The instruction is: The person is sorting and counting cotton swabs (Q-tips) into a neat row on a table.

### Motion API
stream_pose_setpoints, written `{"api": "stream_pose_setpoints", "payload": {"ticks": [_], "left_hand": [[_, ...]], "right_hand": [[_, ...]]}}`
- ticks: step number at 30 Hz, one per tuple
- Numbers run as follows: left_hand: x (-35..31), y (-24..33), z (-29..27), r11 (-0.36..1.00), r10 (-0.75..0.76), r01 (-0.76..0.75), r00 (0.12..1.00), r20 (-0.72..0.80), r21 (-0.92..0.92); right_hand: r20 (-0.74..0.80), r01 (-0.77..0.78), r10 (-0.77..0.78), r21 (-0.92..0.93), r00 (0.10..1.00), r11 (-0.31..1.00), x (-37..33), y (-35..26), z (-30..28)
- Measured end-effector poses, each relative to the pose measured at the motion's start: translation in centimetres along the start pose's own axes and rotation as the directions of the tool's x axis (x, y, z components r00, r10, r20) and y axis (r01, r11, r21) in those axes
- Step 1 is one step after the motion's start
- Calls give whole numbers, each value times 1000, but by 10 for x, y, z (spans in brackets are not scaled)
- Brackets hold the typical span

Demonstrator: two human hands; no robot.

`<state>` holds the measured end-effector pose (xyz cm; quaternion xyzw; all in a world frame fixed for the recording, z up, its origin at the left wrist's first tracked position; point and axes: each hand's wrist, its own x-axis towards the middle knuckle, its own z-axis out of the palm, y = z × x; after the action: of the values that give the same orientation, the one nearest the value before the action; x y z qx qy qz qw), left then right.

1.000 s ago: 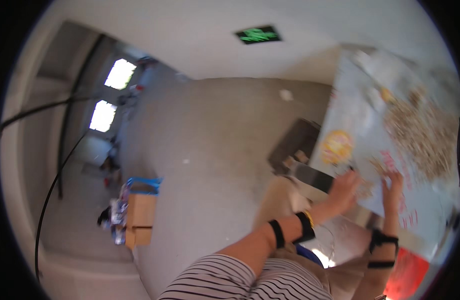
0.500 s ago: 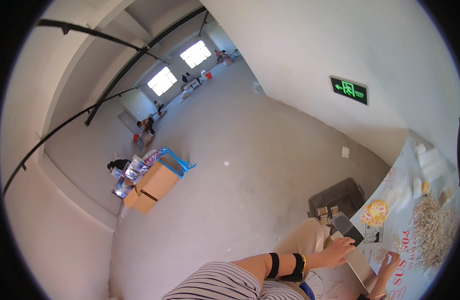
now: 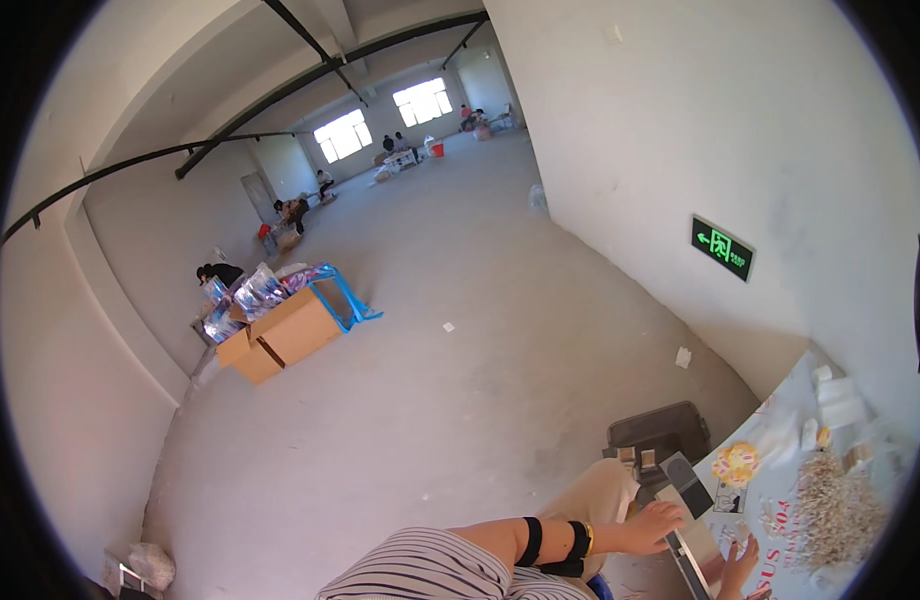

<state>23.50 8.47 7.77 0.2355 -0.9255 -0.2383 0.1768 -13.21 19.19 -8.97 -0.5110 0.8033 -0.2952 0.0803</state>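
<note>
My left hand (image 3: 658,526) is curled over the upper edge of a long pale strip (image 3: 692,570), which looks metallic and runs along the near side of the table. A dark grey flat piece (image 3: 688,486) sits at the strip's far end. My right hand (image 3: 737,572) is just right of the strip over the table, fingers stretched and apart, nothing visible in it; its lower part is cut off by the frame edge. Beyond it lies a heap of small whitish, stick-like pieces (image 3: 838,510). A yellow-and-pink rounded stack (image 3: 736,463) rests on the table's light printed covering (image 3: 775,480).
A dark grey tub (image 3: 680,415) stands on the floor beyond the table, small brownish blocks (image 3: 648,459) near it. White packets (image 3: 842,400) lie by the wall. A cardboard box (image 3: 295,325) with shiny packages stands farther left. Several people work at the room's far end.
The view has tilted and turned, so the room appears more level and the table lower. My left hand stays on the strip; my right hand's fingers have straightened.
</note>
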Motion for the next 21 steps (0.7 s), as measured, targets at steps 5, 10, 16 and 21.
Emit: {"api": "stream_pose_setpoints", "payload": {"ticks": [5,10,16,21], "left_hand": [[-8,3,-3,999,-41,41,999,26,22],[-6,17,2,999,14,-11,999,50,-52],[8,28,-7,998,34,-38,997,-62,-59],[42,-1,17,992,107,-105,994,28,-75]], "right_hand": [[28,-28,28,29,999,999,-8,-30,-3],[-181,297,-369,-329,912,896,-35,6,16],[-81,42,-54,-146,995,988,-63,-51,-11],[-157,-166,158,-42,975,985,-49,-107,-34]]}}
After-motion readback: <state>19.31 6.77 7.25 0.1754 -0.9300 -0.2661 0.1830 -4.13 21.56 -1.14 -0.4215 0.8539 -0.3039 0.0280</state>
